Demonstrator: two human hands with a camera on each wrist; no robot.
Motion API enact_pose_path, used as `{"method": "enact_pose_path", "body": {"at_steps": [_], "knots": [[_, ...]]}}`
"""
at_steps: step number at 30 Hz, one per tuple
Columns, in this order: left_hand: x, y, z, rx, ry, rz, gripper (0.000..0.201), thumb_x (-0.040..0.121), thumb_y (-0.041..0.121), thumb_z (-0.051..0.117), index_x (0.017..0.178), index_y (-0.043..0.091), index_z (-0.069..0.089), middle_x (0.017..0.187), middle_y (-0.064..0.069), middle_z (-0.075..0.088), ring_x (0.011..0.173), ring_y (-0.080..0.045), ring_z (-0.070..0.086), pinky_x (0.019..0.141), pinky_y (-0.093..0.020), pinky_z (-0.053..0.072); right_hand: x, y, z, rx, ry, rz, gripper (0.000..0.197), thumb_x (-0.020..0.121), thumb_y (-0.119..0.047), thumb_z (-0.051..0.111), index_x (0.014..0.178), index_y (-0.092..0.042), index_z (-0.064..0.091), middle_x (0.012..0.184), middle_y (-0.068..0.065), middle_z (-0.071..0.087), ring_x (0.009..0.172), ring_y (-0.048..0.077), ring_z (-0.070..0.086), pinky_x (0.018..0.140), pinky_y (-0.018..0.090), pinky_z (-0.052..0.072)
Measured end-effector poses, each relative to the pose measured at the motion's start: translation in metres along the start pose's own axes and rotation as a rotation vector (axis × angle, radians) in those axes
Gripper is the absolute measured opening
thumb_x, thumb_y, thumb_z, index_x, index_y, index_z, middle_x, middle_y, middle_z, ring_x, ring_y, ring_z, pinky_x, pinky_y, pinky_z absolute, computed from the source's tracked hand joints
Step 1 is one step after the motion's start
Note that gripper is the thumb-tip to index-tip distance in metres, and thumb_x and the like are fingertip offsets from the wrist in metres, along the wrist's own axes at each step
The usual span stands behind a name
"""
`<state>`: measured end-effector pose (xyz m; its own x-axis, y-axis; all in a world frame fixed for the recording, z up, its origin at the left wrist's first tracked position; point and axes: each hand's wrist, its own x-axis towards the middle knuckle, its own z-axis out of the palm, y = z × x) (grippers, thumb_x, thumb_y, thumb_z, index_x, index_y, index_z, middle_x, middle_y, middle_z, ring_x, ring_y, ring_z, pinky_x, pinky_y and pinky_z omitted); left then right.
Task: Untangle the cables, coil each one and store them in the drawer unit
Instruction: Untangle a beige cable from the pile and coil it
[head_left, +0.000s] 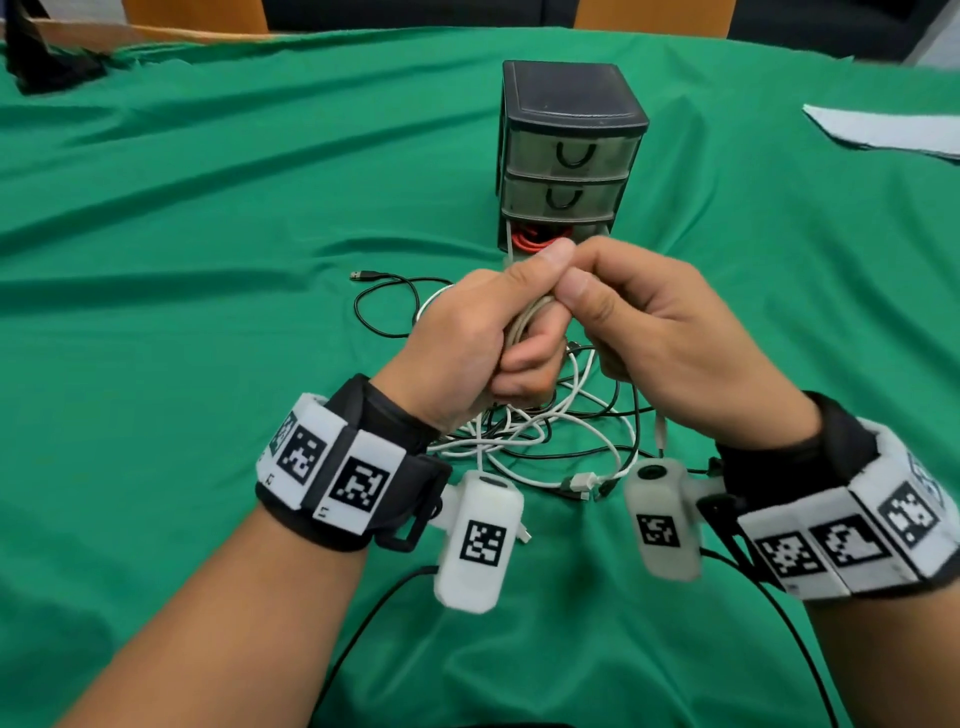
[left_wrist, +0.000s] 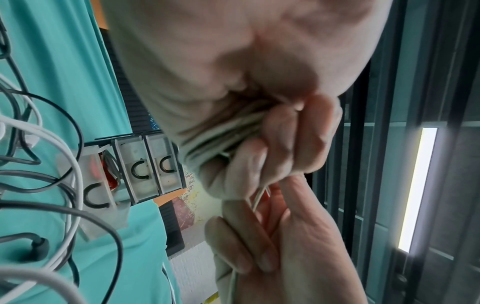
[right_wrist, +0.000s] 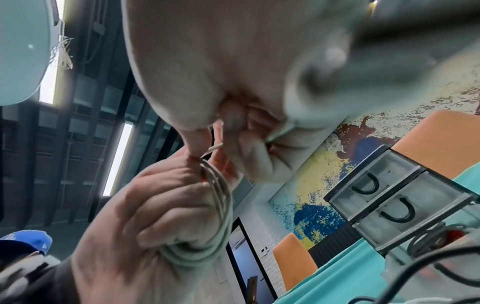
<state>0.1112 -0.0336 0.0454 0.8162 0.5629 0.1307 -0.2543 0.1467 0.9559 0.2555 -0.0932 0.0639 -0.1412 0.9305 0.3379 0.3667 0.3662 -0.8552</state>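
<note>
Presently: left hand grips coiled beige cable; right hand pinches its loose end. Tangled cables on green worktop, before drawer unit, bottom drawer open.

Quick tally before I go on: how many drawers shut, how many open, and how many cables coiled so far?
Shut drawers: 2
Open drawer: 1
Coiled cables: 2, red coil in the open drawer, beige coil in left hand
Total: 5
</note>
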Motion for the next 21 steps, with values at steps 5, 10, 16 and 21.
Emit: {"method": "enact_pose_path", "body": {"at_steps": [5, 10, 16, 21], "knots": [[0.003, -0.003, 0.006, 0.004, 0.208, 0.096, 0.065, 0.096, 0.037, 0.040, 0.035, 0.014, 0.039, 0.029, -0.005, 0.028, 0.025, -0.018, 0.023, 0.040, -0.032, 0.016, 0.002, -0.001, 0.008, -0.052, 0.165, -0.019, 0.013, 0.099, -0.017, 0.057, 0.089, -0.024, 0.063, 0.062, -0.027, 0.058, 0.057, -0.007, 0.054, 0.058, 0.005, 0.039], [0.003, -0.007, 0.009, -0.061, 0.292, 0.170, 0.063, 0.091, 0.038, 0.053, 0.034, 0.015, 0.039, 0.028, -0.006, 0.029, 0.022, -0.017, 0.024, 0.039, -0.033, 0.011, 0.004, -0.003, 0.014, -0.039, 0.254, -0.045, 0.011, 0.097, -0.016, 0.060, 0.089, -0.019, 0.066, 0.069, -0.019, 0.062, 0.063, -0.006, 0.055, 0.061, 0.007, 0.039], [0.002, -0.006, 0.013, -0.070, 0.411, 0.222, 0.064, 0.092, 0.030, 0.051, 0.031, 0.017, 0.038, 0.026, -0.005, 0.032, 0.022, -0.017, 0.021, 0.038, -0.031, 0.009, 0.006, 0.001, 0.019, -0.073, 0.308, -0.042, 0.011, 0.097, -0.019, 0.060, 0.091, -0.014, 0.067, 0.077, -0.012, 0.063, 0.074, -0.002, 0.055, 0.072, 0.018, 0.044], [0.004, -0.007, 0.017, -0.138, 0.477, 0.251, 0.061, 0.089, 0.026, 0.056, 0.033, 0.016, 0.035, 0.026, -0.003, 0.030, 0.021, -0.015, 0.020, 0.037, -0.022, 0.016, 0.006, 0.000, 0.020, -0.116, 0.335, -0.045, 0.013, 0.098, -0.021, 0.060, 0.090, -0.014, 0.066, 0.075, -0.013, 0.061, 0.073, -0.002, 0.053, 0.070, 0.019, 0.043]]}}
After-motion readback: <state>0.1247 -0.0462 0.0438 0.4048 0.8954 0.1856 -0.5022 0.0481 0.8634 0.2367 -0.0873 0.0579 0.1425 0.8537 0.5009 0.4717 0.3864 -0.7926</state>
